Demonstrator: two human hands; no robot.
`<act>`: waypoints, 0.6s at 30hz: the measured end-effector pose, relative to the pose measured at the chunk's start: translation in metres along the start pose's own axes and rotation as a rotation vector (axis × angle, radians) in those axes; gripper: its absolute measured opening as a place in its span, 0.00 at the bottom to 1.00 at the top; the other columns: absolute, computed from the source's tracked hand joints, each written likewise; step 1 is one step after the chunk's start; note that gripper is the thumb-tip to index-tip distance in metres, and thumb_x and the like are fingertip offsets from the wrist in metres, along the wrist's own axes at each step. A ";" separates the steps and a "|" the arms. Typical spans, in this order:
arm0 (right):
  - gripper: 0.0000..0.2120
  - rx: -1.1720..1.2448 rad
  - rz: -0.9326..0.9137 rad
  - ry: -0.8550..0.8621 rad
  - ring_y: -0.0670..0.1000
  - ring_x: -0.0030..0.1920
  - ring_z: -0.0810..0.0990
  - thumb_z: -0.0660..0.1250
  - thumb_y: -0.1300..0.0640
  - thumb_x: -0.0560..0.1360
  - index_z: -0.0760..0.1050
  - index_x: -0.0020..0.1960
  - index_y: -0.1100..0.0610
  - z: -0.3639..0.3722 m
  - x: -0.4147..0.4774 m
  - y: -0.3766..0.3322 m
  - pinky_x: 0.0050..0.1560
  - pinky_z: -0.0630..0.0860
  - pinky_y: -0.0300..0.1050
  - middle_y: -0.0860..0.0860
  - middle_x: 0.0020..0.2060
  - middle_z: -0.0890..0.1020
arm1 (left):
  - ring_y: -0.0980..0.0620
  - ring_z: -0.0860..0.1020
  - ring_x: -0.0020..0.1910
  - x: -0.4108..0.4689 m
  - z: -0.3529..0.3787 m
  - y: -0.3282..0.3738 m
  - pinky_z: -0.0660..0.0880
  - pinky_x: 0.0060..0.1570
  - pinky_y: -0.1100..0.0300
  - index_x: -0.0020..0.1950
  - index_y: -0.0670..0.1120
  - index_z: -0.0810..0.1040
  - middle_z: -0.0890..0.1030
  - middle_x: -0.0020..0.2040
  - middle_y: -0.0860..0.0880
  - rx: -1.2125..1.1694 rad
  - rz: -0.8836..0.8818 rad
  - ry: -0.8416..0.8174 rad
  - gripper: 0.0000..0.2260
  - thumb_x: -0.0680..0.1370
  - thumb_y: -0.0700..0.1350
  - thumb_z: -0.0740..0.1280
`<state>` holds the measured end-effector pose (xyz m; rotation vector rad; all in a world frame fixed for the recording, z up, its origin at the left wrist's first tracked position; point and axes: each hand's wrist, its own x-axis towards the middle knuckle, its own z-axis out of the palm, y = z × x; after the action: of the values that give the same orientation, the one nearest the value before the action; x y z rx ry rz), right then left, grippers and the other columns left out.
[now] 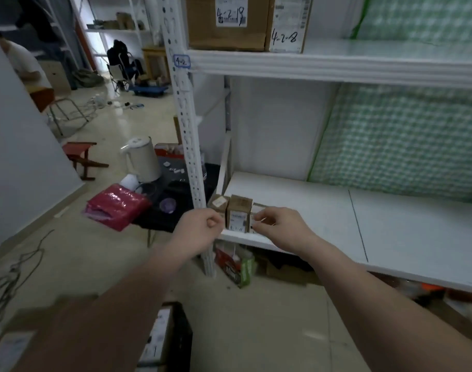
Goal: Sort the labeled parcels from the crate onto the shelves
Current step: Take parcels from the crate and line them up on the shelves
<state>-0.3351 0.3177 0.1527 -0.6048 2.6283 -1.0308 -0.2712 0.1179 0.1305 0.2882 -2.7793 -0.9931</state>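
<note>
Three small parcels are standing at the front left corner of the lower shelf. The right hand is pinching the rightmost parcel in its fingers. The left hand, fingers curled and empty, is hovering before that corner.

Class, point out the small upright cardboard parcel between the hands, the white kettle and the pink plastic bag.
small upright cardboard parcel [238, 218]: head view, labelled front face.
white kettle [145, 160]: head view, side of body.
pink plastic bag [117, 206]: head view, crinkled top.

A bare left hand and a bare right hand are being shown, each being carried on a bare forearm.
</note>
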 end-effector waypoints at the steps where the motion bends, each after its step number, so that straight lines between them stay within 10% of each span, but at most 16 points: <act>1: 0.12 0.014 0.010 -0.030 0.47 0.47 0.78 0.68 0.50 0.76 0.81 0.57 0.53 0.010 -0.018 0.007 0.46 0.71 0.39 0.48 0.47 0.82 | 0.63 0.74 0.37 -0.022 0.006 -0.006 0.67 0.36 0.75 0.42 0.51 0.80 0.77 0.38 0.58 -0.003 -0.045 0.007 0.04 0.76 0.44 0.68; 8: 0.09 0.055 0.215 -0.187 0.53 0.49 0.82 0.69 0.53 0.76 0.81 0.53 0.56 0.078 -0.131 0.059 0.51 0.76 0.46 0.53 0.48 0.84 | 0.49 0.79 0.46 -0.191 0.047 -0.037 0.73 0.46 0.57 0.43 0.43 0.80 0.82 0.44 0.46 0.118 -0.262 -0.215 0.07 0.78 0.43 0.64; 18: 0.11 0.066 0.225 -0.414 0.56 0.51 0.82 0.68 0.55 0.76 0.80 0.56 0.59 0.182 -0.200 0.010 0.53 0.77 0.49 0.56 0.51 0.83 | 0.54 0.76 0.47 -0.339 -0.012 -0.118 0.68 0.43 0.63 0.49 0.46 0.80 0.81 0.48 0.50 0.134 -0.575 -0.133 0.06 0.77 0.45 0.65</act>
<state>-0.0935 0.3103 0.0320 -0.4383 2.2305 -0.8196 0.0733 0.1023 0.0302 1.1268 -2.9486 -0.9531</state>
